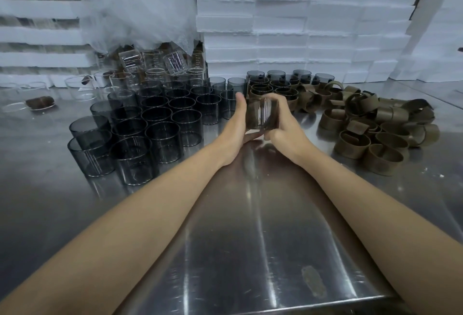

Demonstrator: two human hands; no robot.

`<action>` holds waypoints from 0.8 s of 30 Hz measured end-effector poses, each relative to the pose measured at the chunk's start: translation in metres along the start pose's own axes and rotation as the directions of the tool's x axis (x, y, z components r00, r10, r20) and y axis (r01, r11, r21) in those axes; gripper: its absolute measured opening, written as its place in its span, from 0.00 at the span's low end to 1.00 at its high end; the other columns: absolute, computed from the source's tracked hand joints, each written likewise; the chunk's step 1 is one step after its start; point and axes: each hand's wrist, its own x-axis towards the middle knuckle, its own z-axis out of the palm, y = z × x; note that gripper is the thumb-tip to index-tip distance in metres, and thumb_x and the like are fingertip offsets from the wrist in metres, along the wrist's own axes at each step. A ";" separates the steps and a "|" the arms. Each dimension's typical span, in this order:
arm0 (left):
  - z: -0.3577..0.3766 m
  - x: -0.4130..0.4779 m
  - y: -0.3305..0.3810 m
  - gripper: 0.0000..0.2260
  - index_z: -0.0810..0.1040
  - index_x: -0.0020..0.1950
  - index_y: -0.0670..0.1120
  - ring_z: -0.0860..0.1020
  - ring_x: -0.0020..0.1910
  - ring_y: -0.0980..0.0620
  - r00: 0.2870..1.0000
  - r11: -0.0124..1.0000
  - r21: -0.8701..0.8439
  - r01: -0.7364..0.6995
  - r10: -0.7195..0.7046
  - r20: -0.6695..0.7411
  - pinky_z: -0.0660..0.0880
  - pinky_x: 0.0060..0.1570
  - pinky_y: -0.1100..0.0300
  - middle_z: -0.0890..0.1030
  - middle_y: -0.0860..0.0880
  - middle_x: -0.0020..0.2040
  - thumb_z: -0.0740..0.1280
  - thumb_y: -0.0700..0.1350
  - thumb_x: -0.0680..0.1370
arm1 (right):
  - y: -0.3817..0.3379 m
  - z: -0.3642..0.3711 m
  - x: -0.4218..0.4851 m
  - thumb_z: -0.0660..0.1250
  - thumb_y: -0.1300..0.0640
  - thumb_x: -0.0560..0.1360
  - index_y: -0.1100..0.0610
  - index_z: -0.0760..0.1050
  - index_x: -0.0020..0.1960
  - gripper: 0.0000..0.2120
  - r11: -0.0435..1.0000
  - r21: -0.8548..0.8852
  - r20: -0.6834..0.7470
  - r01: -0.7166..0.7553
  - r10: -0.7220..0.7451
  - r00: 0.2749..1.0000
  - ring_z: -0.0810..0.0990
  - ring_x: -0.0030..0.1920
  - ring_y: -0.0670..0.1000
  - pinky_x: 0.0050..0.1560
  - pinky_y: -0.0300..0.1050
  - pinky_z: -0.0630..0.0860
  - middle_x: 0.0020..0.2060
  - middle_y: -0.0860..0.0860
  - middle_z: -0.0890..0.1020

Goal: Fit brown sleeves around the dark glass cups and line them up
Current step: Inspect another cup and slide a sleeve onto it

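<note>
While right grip (283, 131) clamps the sleeved cup (261, 115) — left grip (236, 126) flat against it — bare cups (162, 144) stand at ten o'clock.

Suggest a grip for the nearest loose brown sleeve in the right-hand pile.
On the nearest sleeve, probably pinch the wall at its near top edge, from above: it stands open-end up, its near side is free, and other sleeves crowd behind it.

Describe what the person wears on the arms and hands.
Nothing is worn on either. The left hand and right hand are bare: no gloves, rings or tape show. The left forearm and right forearm are bare too, with no sleeve, watch or bracelet in view down to the picture's lower edge.
</note>
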 end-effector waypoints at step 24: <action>0.001 -0.008 -0.011 0.16 0.64 0.61 0.39 0.77 0.39 0.66 0.935 0.797 0.496 -0.345 0.340 0.103 0.70 0.37 0.77 0.76 0.52 0.48 0.56 0.51 0.84 | -0.008 0.004 0.005 0.74 0.67 0.61 0.57 0.52 0.78 0.51 0.994 0.017 -0.087 -0.108 0.109 0.990 0.78 0.57 0.49 0.58 0.48 0.77 0.60 0.52 0.79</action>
